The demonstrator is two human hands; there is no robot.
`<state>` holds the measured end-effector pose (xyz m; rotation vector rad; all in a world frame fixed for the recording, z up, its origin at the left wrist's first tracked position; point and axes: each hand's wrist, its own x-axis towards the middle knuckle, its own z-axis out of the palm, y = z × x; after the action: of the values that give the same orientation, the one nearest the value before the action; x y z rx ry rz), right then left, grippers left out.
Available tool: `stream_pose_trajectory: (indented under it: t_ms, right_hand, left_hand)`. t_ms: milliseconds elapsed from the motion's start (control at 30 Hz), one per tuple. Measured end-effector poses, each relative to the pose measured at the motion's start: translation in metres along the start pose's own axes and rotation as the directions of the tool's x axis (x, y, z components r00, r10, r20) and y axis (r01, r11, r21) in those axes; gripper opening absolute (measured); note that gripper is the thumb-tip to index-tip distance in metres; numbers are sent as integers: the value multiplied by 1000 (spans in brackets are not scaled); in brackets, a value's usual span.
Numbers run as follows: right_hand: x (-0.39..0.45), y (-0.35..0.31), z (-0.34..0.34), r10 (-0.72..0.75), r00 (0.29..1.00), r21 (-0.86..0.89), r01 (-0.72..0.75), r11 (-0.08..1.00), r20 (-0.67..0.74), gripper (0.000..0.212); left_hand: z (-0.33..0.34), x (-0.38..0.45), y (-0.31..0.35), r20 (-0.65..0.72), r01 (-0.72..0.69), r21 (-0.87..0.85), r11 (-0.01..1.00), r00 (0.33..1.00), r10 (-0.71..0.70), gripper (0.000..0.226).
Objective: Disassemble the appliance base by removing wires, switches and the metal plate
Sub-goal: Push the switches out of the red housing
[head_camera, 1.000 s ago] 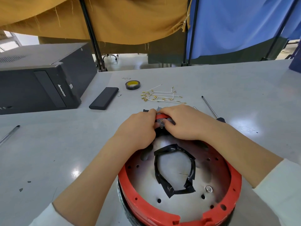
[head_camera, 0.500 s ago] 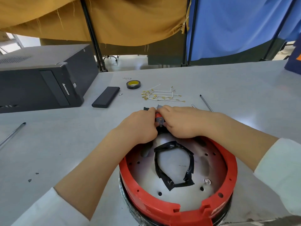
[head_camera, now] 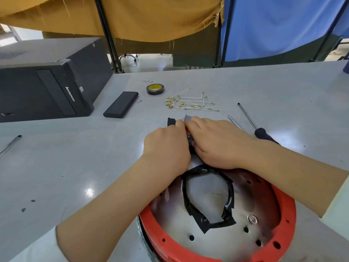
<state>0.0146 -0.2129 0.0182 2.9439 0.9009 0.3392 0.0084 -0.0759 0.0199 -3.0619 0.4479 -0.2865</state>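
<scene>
The round appliance base (head_camera: 283, 224) with a red rim lies upside down near me on the grey table. Its metal plate (head_camera: 207, 197) shows inside, ringed by black tape (head_camera: 229, 188). Both hands work at the far rim. My left hand (head_camera: 167, 148) and my right hand (head_camera: 217, 142) have curled fingers gripping a small black switch part (head_camera: 171, 121) set in the rim. A grey tab (head_camera: 187, 118) sticks out past my right fingertips. Most of the switch is hidden under my fingers.
Loose white wires with brass terminals (head_camera: 188, 103) lie beyond the hands. A screwdriver (head_camera: 255, 125) lies right, a tape roll (head_camera: 155, 89) and a black flat case (head_camera: 120, 107) behind, a black computer tower (head_camera: 47, 87) left. A metal rod (head_camera: 10, 144) lies at the left edge.
Both hands stayed on the switch at the far rim, shifting slightly. The base has slid a little to the right in view.
</scene>
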Motion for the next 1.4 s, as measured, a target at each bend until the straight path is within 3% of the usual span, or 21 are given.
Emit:
stream_pose_trajectory:
  t_ms: [200, 633, 767, 833, 933, 1167, 1400]
  right_hand:
    - [2, 2, 4, -2, 1000, -36, 2, 999, -2, 29]
    - [9, 4, 3, 5, 1000, 0, -5, 1000, 26, 34]
    - [14, 7, -1, 31, 993, 64, -38, 997, 113, 48]
    - [16, 6, 0, 73, 984, -7, -73, 997, 160, 59]
    - [12, 3, 8, 130, 986, -81, -122, 989, 103, 69]
    - [6, 2, 6, 67, 998, 3, -67, 998, -1, 50]
    - [4, -6, 10, 106, 994, -160, -107, 981, -16, 39]
  left_hand:
    - [3, -1, -1, -59, 8, -5, 1000, 998, -9, 19]
    - [7, 2, -2, -57, 31, -35, 999, 998, -33, 21]
    - [5, 3, -7, -3, 17, -129, 992, 1000, -17, 28]
    - [3, 5, -10, 12, 6, -157, 988, 1000, -4, 30]
    - [3, 6, -13, 11, -3, -172, 985, 1000, 5, 25]
    - [7, 3, -11, -74, -21, -53, 998, 997, 17, 25]
    - [6, 1, -6, -104, -3, 29, 1000, 995, 6, 25]
